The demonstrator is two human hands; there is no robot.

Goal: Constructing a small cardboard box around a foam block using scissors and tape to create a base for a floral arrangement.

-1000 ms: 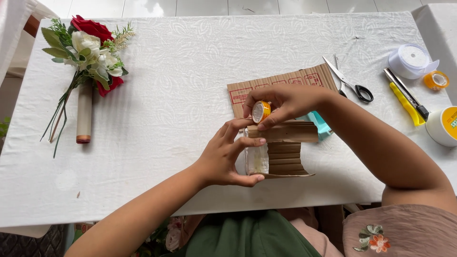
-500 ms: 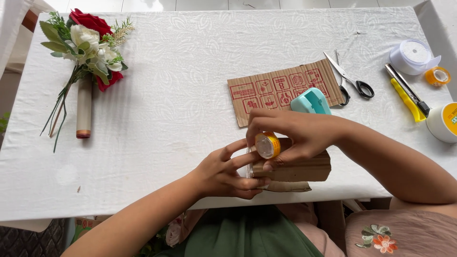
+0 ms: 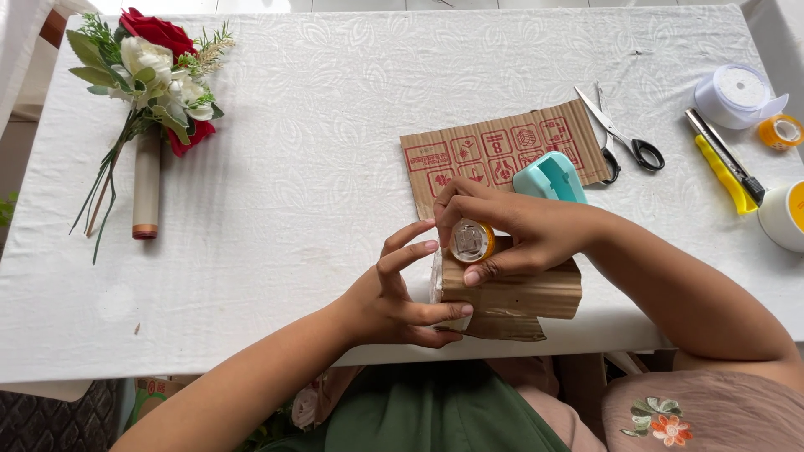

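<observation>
Since half a second ago the view from my head shows little change: the small yellow tape roll [image 3: 471,241] has stayed at the top edge of the folded cardboard piece [image 3: 512,295], and my left hand [image 3: 400,297] has spread its upper fingers a bit wider. My right hand [image 3: 511,230] has its grip closed around the tape roll, thumb under it and fingers over, pressing it against the cardboard at the near edge of the tabletop [image 3: 335,167]. My left hand grips the cardboard's left end, thumb and lower fingers pinching it where a clear plastic layer shows, the index and middle fingers lifted free. As I judge it, the cardboard is already folded into a bundle, but I can see no strip of tape laid across it yet, so the fastening looks to be only starting. At twelve o'clock from the bundle lie a flat printed cardboard sheet [image 3: 494,155] and a teal tape dispenser [image 3: 548,177]; scissors [image 3: 620,138] sit at one o'clock, a yellow cutter [image 3: 722,163] and white ribbon roll [image 3: 737,94] at two, and a flower bouquet [image 3: 155,75] at ten.
</observation>
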